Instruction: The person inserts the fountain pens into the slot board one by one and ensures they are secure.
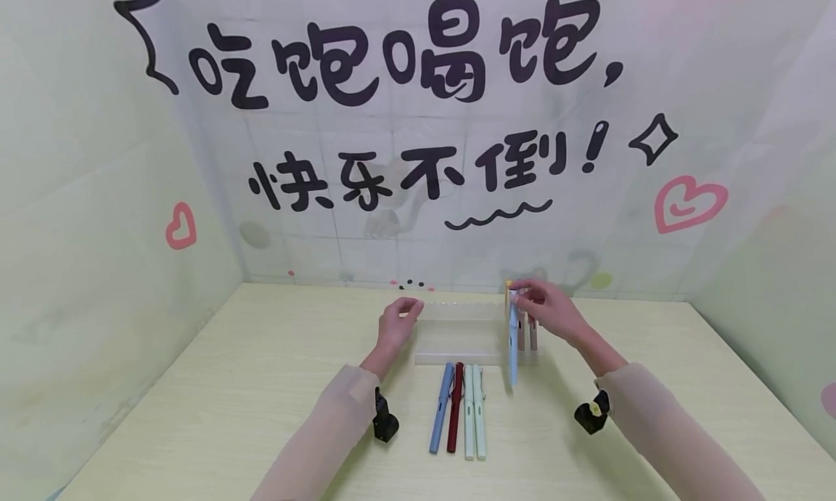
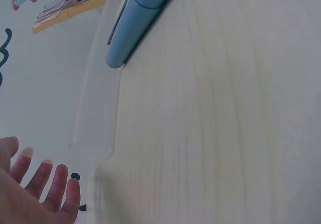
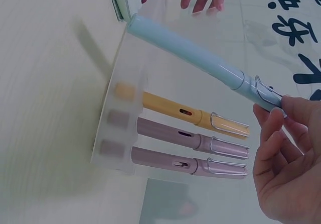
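Pale sleeves nearest; hands apart. Right hand pinches light-blue pen by clip end; left hand beside clear rack, cannot tell whether gripping. Rack between hands; four pens between wrists.

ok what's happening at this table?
A person's right hand pinches a light blue pen by its cap end, at the clear rack. A yellow pen and two purple pens stand in the rack. The left hand is by its left end. A blue pen, a dark red pen and two pale green pens lie in front.
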A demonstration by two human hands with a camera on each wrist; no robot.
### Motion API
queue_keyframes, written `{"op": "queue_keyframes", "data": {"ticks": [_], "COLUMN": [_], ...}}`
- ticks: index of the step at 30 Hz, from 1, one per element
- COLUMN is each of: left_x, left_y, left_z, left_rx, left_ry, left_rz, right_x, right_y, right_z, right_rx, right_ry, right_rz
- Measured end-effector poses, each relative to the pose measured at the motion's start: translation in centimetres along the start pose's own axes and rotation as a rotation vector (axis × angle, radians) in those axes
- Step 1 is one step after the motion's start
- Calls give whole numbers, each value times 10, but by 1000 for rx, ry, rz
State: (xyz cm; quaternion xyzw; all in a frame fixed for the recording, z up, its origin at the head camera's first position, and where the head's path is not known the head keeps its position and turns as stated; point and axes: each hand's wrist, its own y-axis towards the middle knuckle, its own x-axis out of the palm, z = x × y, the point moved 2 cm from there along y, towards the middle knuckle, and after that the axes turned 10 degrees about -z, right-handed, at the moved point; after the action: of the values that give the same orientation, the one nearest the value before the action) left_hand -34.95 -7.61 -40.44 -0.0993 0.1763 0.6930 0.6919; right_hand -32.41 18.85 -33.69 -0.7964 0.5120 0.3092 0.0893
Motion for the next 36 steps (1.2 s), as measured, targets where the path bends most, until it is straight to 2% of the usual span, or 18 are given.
{"op": "queue_keyframes", "data": {"ticks": [6, 20, 36], "left_x": [0, 0, 0], "left_y": [1, 1, 0], "left_z": [-1, -1, -2], "left_rx": [-3, 0, 14], "left_ry": [1, 2, 2], "left_rz": [4, 7, 7], "right_x": [-4, -7, -4], "right_y": [4, 12, 17], "right_z": [-3, -8, -8], "right_rx": [-31, -32, -22], "right_ry": [-2, -77, -70], "right_rz": [7, 66, 159]}}
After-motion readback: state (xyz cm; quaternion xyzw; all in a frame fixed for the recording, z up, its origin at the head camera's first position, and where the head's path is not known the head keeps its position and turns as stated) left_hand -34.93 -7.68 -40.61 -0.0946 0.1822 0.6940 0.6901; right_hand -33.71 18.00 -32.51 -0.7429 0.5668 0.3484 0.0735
